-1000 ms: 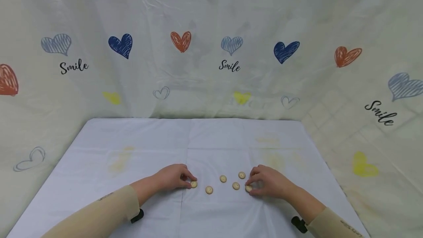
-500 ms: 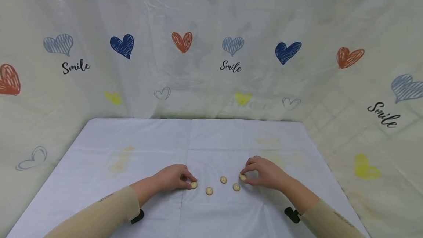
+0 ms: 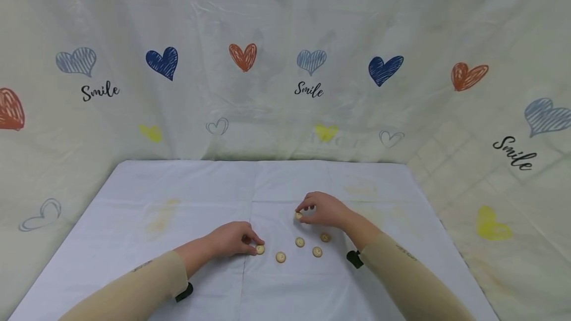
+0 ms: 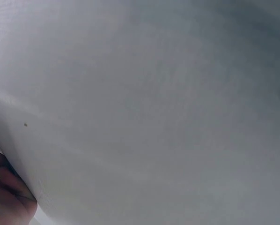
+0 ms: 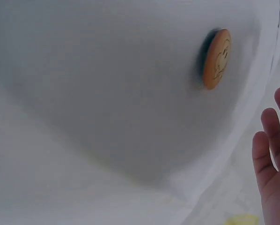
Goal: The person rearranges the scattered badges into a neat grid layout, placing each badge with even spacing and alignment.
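Small round wooden discs with dark engraved marks lie on the white cloth. My left hand (image 3: pixel 232 238) rests low on the cloth, thumb and index finger at the edges of the leftmost disc (image 3: pixel 260 249); in the left wrist view only part of this hand (image 4: pixel 11 199) shows. Farther back, my right hand (image 3: pixel 324 209) pinches another disc (image 3: pixel 298 216) between thumb and fingertips. Nearer than it are a disc (image 3: pixel 300 242), a second disc (image 3: pixel 317 251) and a third disc (image 3: pixel 325 237). The right wrist view shows an engraved disc (image 5: pixel 217 59) beside my right hand's spread fingers (image 5: pixel 271 129).
One more disc (image 3: pixel 280 257) lies just right of my left fingertips. A white cloth (image 3: pixel 192 182) with creases and faint yellow stains covers the table. Behind stands a pale curtain (image 3: pixel 267 14) printed with hearts and "Smile".
My right hand has carried its disc from the right end of the group, over another disc, to the left and back. My left hand stays at its disc.
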`<action>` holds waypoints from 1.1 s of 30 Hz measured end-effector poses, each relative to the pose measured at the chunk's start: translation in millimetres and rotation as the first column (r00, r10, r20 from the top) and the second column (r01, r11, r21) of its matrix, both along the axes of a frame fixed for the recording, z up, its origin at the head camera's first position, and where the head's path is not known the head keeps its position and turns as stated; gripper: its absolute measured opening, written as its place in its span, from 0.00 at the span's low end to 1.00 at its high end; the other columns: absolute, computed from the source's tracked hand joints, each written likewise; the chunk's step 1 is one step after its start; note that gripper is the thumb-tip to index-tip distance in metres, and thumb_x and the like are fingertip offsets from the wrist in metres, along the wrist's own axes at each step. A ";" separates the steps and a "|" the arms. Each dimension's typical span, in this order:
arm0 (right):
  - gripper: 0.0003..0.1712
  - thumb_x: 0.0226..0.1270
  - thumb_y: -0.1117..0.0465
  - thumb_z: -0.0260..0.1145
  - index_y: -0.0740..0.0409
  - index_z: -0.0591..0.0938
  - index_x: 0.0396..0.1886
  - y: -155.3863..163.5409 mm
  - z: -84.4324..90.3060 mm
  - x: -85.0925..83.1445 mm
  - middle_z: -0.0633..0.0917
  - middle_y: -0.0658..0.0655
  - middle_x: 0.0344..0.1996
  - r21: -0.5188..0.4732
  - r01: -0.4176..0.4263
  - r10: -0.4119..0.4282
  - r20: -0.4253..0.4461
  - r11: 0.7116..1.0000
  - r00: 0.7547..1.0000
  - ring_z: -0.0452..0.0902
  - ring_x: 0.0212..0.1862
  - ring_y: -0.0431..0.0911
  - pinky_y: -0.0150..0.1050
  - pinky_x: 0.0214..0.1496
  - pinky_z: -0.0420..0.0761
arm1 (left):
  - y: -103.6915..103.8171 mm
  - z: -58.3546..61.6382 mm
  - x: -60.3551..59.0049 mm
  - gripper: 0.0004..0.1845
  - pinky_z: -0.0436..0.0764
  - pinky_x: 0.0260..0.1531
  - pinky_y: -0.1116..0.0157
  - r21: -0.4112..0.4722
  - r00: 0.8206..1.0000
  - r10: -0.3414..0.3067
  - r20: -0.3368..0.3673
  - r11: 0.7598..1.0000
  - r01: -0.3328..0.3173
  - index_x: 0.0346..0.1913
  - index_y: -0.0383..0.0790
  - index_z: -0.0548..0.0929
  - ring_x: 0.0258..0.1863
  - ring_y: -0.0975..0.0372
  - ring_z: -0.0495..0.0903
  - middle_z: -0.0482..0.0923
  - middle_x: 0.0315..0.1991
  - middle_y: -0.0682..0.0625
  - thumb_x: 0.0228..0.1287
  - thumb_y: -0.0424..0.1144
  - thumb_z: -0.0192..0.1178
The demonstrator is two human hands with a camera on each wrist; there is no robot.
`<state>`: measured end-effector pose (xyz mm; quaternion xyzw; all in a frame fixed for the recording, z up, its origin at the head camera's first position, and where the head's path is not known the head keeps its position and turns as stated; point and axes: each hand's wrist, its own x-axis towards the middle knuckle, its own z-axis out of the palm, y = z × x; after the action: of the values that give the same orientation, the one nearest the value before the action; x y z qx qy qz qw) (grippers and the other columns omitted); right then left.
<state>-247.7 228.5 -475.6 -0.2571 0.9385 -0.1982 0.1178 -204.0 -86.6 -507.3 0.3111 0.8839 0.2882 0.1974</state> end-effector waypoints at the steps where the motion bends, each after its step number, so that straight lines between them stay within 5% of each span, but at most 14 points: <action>1: 0.10 0.61 0.47 0.73 0.36 0.88 0.43 -5.1 -0.7 -4.4 0.80 0.38 0.35 0.003 0.005 -0.005 0.008 1.000 1.000 0.74 0.41 0.39 0.39 0.45 0.76 | -0.1 -0.1 -0.7 0.14 0.72 0.32 0.68 -0.001 1.000 -0.001 0.000 1.000 0.001 0.47 0.57 0.90 0.29 0.69 0.71 0.73 0.28 0.63 0.56 0.46 0.73; 14: 0.09 0.61 0.52 0.73 0.42 0.89 0.41 -57.2 -6.6 -37.1 0.80 0.44 0.31 -0.057 0.029 -0.027 0.049 0.998 0.998 0.73 0.36 0.40 0.39 0.43 0.74 | 3.3 0.6 -4.9 0.13 0.72 0.32 0.69 -0.015 0.999 -0.038 -0.005 0.999 0.037 0.47 0.56 0.90 0.29 0.70 0.71 0.74 0.28 0.64 0.57 0.45 0.73; 33: 0.13 0.61 0.48 0.73 0.40 0.89 0.45 -78.6 -23.5 -49.0 0.77 0.44 0.29 0.014 0.020 -0.021 0.071 1.000 0.997 0.71 0.34 0.40 0.37 0.41 0.72 | 1.7 3.4 -1.4 0.13 0.72 0.33 0.69 -0.017 1.000 -0.007 0.010 1.000 0.008 0.46 0.56 0.91 0.29 0.70 0.71 0.74 0.28 0.63 0.57 0.45 0.73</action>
<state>-296.7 149.9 -499.1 -0.2394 0.9376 -0.2022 0.1506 -205.4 -84.9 -503.9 0.3112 0.8842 0.2813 0.2054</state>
